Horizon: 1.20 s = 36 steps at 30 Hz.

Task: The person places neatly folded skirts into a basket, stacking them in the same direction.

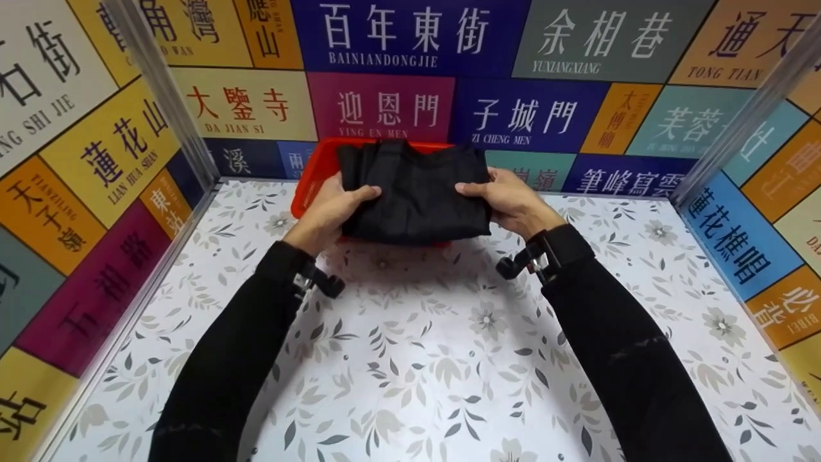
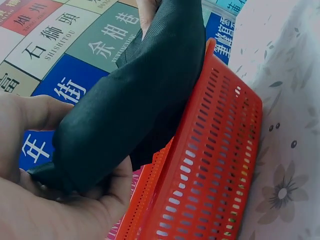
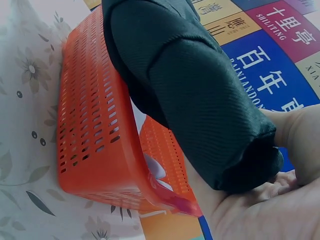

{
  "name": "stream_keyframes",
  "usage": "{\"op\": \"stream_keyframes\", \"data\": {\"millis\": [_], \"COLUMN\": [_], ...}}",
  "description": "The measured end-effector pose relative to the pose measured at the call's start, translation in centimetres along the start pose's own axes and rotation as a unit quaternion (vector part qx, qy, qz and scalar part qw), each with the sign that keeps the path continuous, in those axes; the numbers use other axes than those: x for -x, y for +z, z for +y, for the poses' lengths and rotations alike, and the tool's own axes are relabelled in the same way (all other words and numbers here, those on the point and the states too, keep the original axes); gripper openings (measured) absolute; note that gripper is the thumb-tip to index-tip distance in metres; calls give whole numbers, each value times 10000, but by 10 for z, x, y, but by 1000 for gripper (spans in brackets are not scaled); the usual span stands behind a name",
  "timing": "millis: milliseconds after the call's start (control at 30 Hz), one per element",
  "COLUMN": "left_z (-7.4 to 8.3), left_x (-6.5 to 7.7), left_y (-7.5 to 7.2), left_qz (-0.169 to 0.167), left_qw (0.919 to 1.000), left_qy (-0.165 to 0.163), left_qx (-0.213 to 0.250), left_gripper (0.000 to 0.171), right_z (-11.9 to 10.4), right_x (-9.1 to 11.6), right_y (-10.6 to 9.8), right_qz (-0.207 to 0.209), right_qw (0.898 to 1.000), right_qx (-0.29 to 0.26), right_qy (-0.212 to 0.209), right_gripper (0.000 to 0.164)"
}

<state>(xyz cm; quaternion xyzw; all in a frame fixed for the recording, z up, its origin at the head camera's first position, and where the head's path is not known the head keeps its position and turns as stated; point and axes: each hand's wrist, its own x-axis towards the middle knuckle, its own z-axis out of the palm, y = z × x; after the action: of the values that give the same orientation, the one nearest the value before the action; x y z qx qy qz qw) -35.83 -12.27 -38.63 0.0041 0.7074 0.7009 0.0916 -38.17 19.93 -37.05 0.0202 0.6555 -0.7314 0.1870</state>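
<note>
A folded black cloth [image 1: 417,192] hangs between my two hands, over the red basket [image 1: 314,173]. My left hand [image 1: 328,208] grips its left end, thumb on top. On the other side my right hand [image 1: 516,200] holds the right end the same way. In the left wrist view, thumb and fingers pinch the rolled edge of the cloth [image 2: 115,110] above the slotted basket wall [image 2: 215,140]. The right wrist view has the thick folded end of the cloth [image 3: 205,95] between thumb and fingers, beside the basket rim. Most of the basket's inside is hidden by the cloth.
Something pale [image 3: 156,167] shows inside the basket in the right wrist view. The basket stands at the back of a table with a floral cover [image 1: 417,359]. Panels with colourful place-name signs [image 1: 410,38] rise behind it and along both sides.
</note>
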Motion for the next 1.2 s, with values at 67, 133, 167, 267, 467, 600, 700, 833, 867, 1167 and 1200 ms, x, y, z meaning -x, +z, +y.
{"op": "stream_keyframes", "data": {"millis": [67, 133, 167, 267, 467, 600, 700, 833, 867, 1167, 1200], "left_z": [1, 2, 2, 1, -3, -4, -4, -3, -3, -7, -8], "left_x": [-2, -5, -6, -10, -16, -21, -25, -30, -31, -40, -41], "left_y": [-1, -1, -1, -1, -3, -6, -9, -9, -9, -8, -8], "left_qz": [99, 186, 204, 190, 230, 241, 228, 182, 197, 463, 499], "left_qw": [9999, 9998, 9998, 9996, 9995, 9996, 9996, 9995, 9996, 9983, 9979], "left_qy": [-13, -58, -85, -158, -125, 12, 106, 139, 142, 343, 400], "left_qx": [-60, -74, -28, 133, 194, 161, 138, 198, 164, 21, 30], "left_gripper": [68, 67, 65, 58, 56, 59, 59, 54, 52, 51, 52], "right_z": [-1, -1, -1, -1, 0, 0, -1, -2, -2, -1, 0], "right_x": [-3, -7, -8, -12, -16, -21, -26, -31, -32, -46, -47], "right_y": [1, 2, 3, 4, 9, 12, 14, 15, 16, 21, 22], "right_qz": [-47, -132, -172, -290, -284, -147, -17, 214, 267, 510, 534], "right_qw": [10000, 9999, 9999, 9996, 9994, 9994, 9995, 9992, 9990, 9970, 9966], "right_qx": [19, 40, 20, -23, -112, -152, -154, -164, -157, 230, 288], "right_qy": [6, 1, 5, -15, -170, -260, -270, -303, -315, -533, -559], "right_gripper": [38, 35, 33, 32, 36, 45, 53, 60, 62, 67, 68]}}
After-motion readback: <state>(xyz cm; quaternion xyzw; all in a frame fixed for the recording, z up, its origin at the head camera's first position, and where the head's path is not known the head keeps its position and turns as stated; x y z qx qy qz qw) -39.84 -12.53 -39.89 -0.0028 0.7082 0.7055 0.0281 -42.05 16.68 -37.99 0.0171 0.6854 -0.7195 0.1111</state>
